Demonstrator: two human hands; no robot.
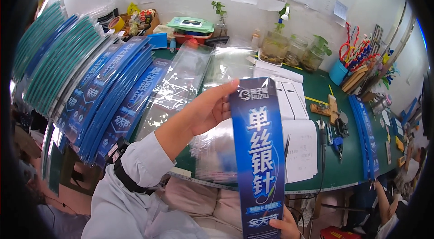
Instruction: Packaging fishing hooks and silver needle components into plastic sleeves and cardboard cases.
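Upright in front of me I hold a long, narrow blue package [261,148] with white lettering and a dark top. My left hand [216,105] grips it at the upper left edge, thumb on the front and fingers curled behind. Low on its right edge, the thumb of my right hand [285,226] presses the front; the other fingers are mostly hidden. Behind it, clear plastic sleeves [214,151] lie in a pile at the table's front edge. More clear sleeves [178,81] are spread to the left, beside a stack of similar blue packages [135,99].
Green-edged bundles [63,65] rise at far left. Paper sheets [302,148] lie on the green table [332,169], with pliers [338,146] and a wooden block [332,108] at right. Glass plant jars [273,47] and a blue tool cup [337,72] stand at the back. More blue packages [363,135] lie farther right.
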